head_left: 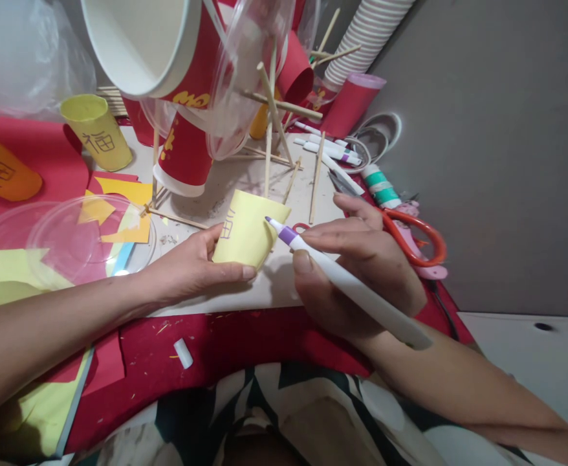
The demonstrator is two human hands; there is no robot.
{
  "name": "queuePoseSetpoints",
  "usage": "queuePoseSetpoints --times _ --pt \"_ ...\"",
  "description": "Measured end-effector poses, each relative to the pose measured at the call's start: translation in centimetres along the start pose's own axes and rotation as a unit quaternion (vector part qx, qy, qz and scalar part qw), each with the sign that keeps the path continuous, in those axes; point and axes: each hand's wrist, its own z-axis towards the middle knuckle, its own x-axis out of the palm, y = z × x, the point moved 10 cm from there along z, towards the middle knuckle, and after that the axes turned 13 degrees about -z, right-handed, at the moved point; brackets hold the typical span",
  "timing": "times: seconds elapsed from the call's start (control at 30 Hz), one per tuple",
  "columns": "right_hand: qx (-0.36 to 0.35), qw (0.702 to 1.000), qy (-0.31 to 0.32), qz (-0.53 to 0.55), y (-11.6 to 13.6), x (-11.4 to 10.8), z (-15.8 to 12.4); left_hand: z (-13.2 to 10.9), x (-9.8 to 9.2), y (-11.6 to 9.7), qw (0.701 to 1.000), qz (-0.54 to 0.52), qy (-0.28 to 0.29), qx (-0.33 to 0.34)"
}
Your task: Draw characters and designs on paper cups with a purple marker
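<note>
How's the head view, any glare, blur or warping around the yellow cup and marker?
Head view: yellow cup and marker sharp, evenly lit; soft shadow under the right hand; white cup rim up top looms, stretched by the wide lens; faint glare on the clear lid.

The left hand (191, 265), right hand (356, 272) and both forearms are bare; the lap wears a garment (264, 414) patterned in black, white and tan.

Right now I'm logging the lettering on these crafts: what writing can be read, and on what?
"福": far yellow cup.
Purple strokes on held yellow cup: too oblique to read.
Dark character on orange cutout: too blurred.
Yellow print on red cup: cut off, unreadable.
White marker: no visible text.
</note>
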Motion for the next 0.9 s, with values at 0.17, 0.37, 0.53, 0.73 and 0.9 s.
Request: queuePoseSetpoints --times 0.17,0.37,0.53,0.73,0.9 --pt "-0.008 1.000 -0.014 -0.015 0.22 0.01 0.04 0.09 -0.04 0.02 1.000 -0.004 0.003 0.000" --pt "-0.012 1.000 -0.007 -0.026 0.34 0.11 0.09 -0.07 0.03 0.16 1.000 -0.025 0.004 0.001" --pt "-0.013 0.999 -0.016 -0.026 0.35 0.08 0.07 -0.08 -0.08 0.17 1.000 -0.020 0.000 0.006" --pt "-0.018 0.999 -0.012 -0.035 0.48 0.17 0.15 -0.19 0.11 0.25 1.000 -0.017 0.007 0.005" --pt "-0.018 0.999 -0.007 -0.030 0.38 0.02 0.03 -0.17 0.10 0.43 0.999 -0.047 -0.006 -0.004"
